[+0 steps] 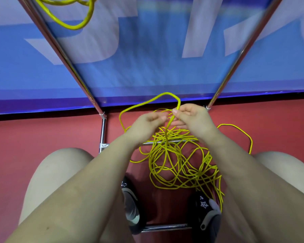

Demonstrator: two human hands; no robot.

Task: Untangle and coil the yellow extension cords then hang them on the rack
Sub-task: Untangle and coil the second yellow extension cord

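A tangled heap of yellow cord (179, 163) lies on the red floor between my feet, draped over the rack's low crossbar. My right hand (191, 118) pinches a strand of it between thumb and fingers; that strand rises into a loop (165, 95) arching above both hands. My left hand (146, 124) is just left of the strand with curled fingers; whether it holds cord is hidden. A coiled yellow cord (72, 18) hangs on the metal rack (60, 50) at the top left.
The rack's two chrome poles slant up left and right (242, 55), with low crossbars (165, 227) on the floor. A blue banner (147, 58) stands behind. My knees and dark shoes (207, 213) flank the heap.
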